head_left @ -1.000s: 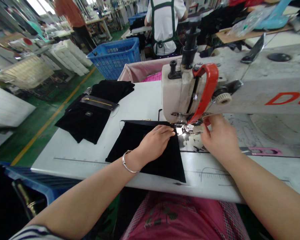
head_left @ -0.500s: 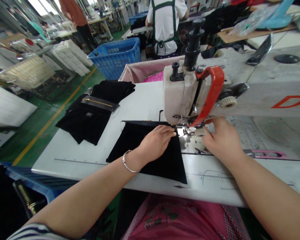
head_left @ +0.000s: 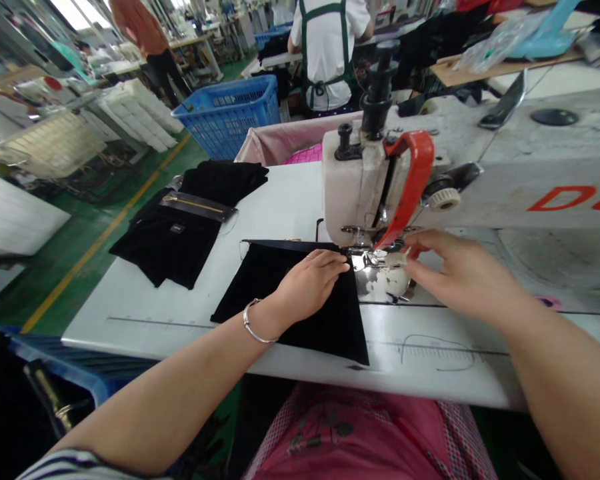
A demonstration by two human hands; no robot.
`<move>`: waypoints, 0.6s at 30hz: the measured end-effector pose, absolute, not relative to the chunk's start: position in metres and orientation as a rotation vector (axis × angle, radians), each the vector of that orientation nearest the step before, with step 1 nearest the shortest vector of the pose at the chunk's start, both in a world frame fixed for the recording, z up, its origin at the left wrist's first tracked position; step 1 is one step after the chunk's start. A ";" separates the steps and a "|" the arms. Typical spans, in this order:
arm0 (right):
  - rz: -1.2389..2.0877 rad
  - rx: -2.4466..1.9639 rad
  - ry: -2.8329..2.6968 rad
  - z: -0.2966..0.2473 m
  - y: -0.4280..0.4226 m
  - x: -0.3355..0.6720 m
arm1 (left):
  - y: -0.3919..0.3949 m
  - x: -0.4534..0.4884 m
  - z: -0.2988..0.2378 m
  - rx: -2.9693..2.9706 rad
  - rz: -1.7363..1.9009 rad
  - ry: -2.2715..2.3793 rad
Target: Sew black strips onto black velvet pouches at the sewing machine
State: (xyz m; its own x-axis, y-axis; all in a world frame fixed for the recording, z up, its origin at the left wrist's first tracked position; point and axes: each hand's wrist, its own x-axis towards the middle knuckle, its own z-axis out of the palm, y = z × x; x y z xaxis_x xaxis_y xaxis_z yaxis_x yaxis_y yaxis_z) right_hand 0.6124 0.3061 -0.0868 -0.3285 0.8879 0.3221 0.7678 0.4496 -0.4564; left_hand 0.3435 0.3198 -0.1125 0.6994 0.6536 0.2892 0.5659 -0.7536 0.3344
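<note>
My left hand (head_left: pixel 313 283) lies flat over a black fabric piece (head_left: pixel 330 327), its fingertips at the piece's right edge beside the presser foot (head_left: pixel 367 260). A dark strip with a bit of gold zipper runs along the fabric's far edge. My right hand (head_left: pixel 443 263) is on the other side of the presser foot, thumb and index finger pinched together near a small pale part. What sits between those fingertips is too small to make out. Above both hands stands the white sewing machine head (head_left: pixel 347 193) with its red thread-lever guard (head_left: pixel 413 180).
Stacked black pieces with a gold zipper (head_left: pixel 180 233) lie on the table's left. A loose thread (head_left: pixel 430 339) rests near the front edge. Beyond the table are a pink-lined bin (head_left: pixel 280 137), a blue basket (head_left: pixel 230 110) and a person in a green-strapped apron (head_left: pixel 325 53).
My right hand has shifted slightly right and its forearm has swung outward, with the fingers now pinching beside the presser foot. The left hand and the fabric stay nearly in place.
</note>
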 end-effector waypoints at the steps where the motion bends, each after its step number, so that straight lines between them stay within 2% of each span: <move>1: 0.364 -1.293 -2.335 -0.084 0.304 0.620 | 0.320 0.344 -0.113 2.691 0.578 0.982; 5: 0.370 -1.101 -2.651 -0.091 0.304 0.628 | 0.324 0.345 -0.113 2.698 0.576 0.981; 9: 0.039 -1.327 -2.400 -0.108 0.315 0.599 | 0.314 0.343 -0.101 2.692 0.489 1.004; 12: -0.028 -1.371 -2.355 -0.110 0.306 0.582 | 0.286 0.338 -0.088 2.645 0.427 0.989; 18: 0.443 -1.107 -2.422 -0.102 0.232 0.582 | 0.234 0.328 -0.088 2.618 0.464 0.804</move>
State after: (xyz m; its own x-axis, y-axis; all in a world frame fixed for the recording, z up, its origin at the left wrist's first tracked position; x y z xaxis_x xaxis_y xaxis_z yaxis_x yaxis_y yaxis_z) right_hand 0.5820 0.2322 -0.1016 -0.5835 0.7707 0.2560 0.6302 0.6285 -0.4558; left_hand 0.3283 0.2341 -0.0879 0.7840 0.5870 0.2016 0.4683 -0.7727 0.4286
